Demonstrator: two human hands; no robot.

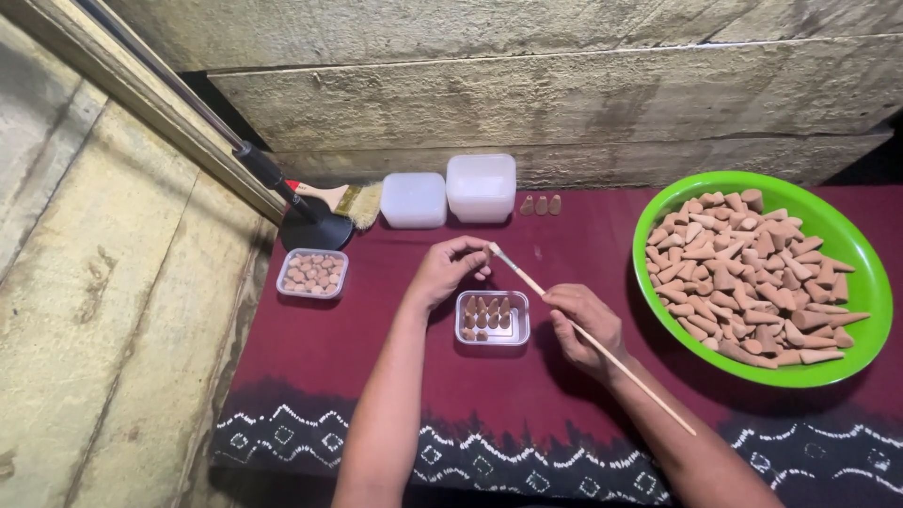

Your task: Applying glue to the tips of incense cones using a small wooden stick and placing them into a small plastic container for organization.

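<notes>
My right hand (585, 325) grips a long thin wooden brush (602, 346) like a pencil, its handle slanting down to the right. My left hand (444, 271) pinches the brush's tip above a small clear plastic box (492, 320). That box holds several brown cones lying in rows. A big green bowl (851, 249) at the right is heaped with many loose brown cones (743, 277).
A second small clear box (312, 273) with brown cones sits at the left. Two white lidded tubs (414, 199) (481, 186), a flat paintbrush (348, 198) and three upright cones (541, 204) stand at the back. A black stand foot (315, 230) rests on the maroon cloth (376, 367).
</notes>
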